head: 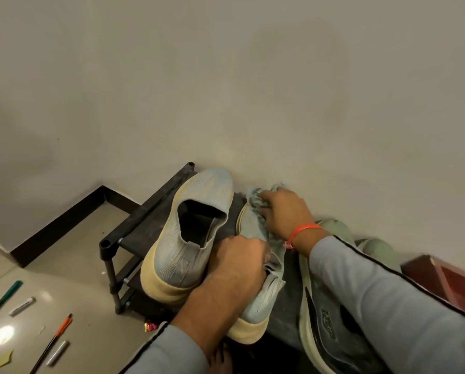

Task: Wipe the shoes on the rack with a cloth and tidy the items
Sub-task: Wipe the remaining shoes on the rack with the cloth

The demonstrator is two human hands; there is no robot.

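Observation:
A black shoe rack point(134, 225) stands against the wall. On its top shelf a pale blue knit shoe with a cream sole point(182, 238) sits at the left. Beside it lies its pair, a second blue shoe point(263, 306), which my left hand point(234, 268) grips around the collar. My right hand point(282, 211) presses a grey-blue cloth point(255, 198) onto that shoe's toe, fingers curled into the cloth. A grey shoe with a pale sole point(331, 327) lies further right, partly under my right sleeve.
Pale green shoes point(371, 244) sit at the rack's right end by the wall. A reddish box point(447, 279) stands at the far right. Pens and markers point(23, 306) and a red wrapper point(151, 325) lie on the tiled floor at the left.

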